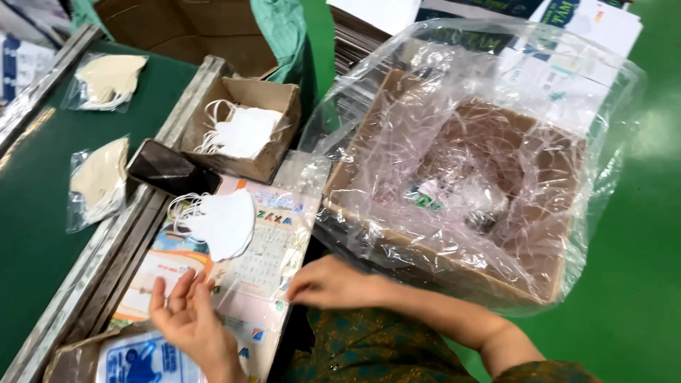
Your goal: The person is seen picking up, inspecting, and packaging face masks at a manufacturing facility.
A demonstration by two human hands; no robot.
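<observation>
My left hand [188, 319] lies palm up with fingers spread on a stack of clear printed bags [262, 262] on the work surface. My right hand [330, 282] pinches the right edge of the top bag. A small pile of white folded face masks [220, 221] rests on the bags just beyond both hands. More white masks fill a small cardboard box [273, 96] farther back. A blue printed package [142, 362] lies under my left wrist.
A green conveyor belt [35, 213] on the left carries two bagged cream masks [99, 181] [110, 79]. A dark phone-like slab [170, 169] leans on the belt rail. A large cardboard box lined with clear plastic [475, 177] stands right, on a green floor [631, 284].
</observation>
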